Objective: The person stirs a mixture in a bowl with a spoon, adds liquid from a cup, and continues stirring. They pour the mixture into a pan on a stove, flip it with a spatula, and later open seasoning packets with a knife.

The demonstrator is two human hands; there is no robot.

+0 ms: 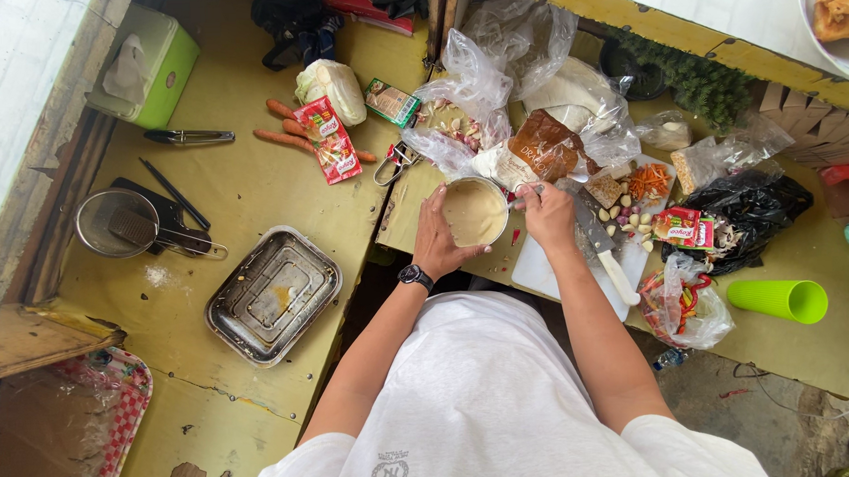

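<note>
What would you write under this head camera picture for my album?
Left hand steadies a bowl of pale batter while the right hand holds a utensil at its rim.

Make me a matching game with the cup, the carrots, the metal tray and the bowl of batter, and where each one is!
Things:
1. green cup
2. carrots
3. metal tray
4. bowl of batter

Places:
A. between the two hands
B. lying on its side at the far right
C. beside the red packets
D. to the left of the person's left arm

Pairs: 1-B, 2-C, 3-D, 4-A
</note>
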